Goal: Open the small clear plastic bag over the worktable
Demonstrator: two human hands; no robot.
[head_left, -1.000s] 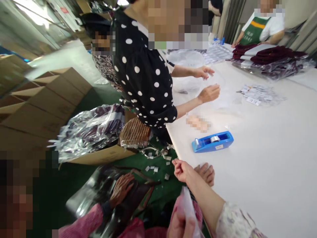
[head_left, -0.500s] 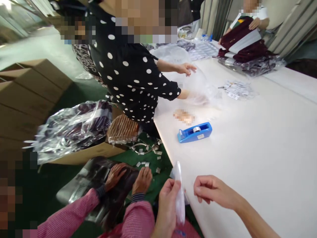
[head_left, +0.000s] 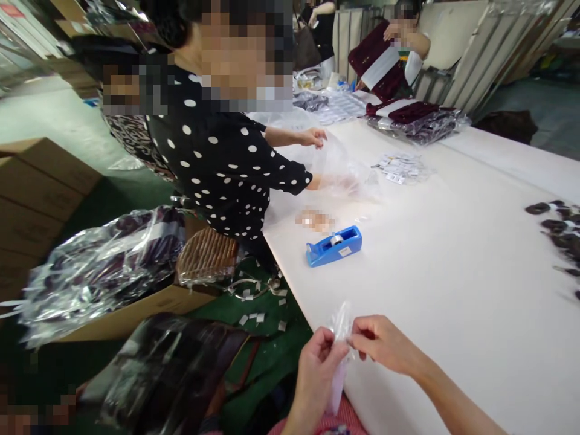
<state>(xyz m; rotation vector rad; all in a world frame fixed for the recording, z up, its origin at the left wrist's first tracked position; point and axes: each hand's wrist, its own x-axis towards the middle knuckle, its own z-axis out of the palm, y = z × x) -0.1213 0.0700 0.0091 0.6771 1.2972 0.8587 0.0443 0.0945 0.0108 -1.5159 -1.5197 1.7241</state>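
Note:
A small clear plastic bag (head_left: 341, 338) hangs at the near edge of the white table (head_left: 453, 272), pinched at its top by both my hands. My left hand (head_left: 317, 368) is closed on the bag's left side, thumb and fingers together. My right hand (head_left: 385, 344) is closed on the right side of the bag's top. A blue tape dispenser (head_left: 334, 246) stands on the table a little beyond my hands.
A person in a black polka-dot top (head_left: 217, 163) works a clear bag (head_left: 339, 169) at the table's left edge. White tags (head_left: 401, 169), maroon garments in plastic (head_left: 417, 121) and dark pieces (head_left: 559, 226) lie farther off. Bagged garments in a cardboard box (head_left: 104, 266) sit on the green floor.
My right hand has come in and pinched the bag's top beside my left hand. The view has swung right; the pink-sleeved hands at the lower left have dropped out of sight.

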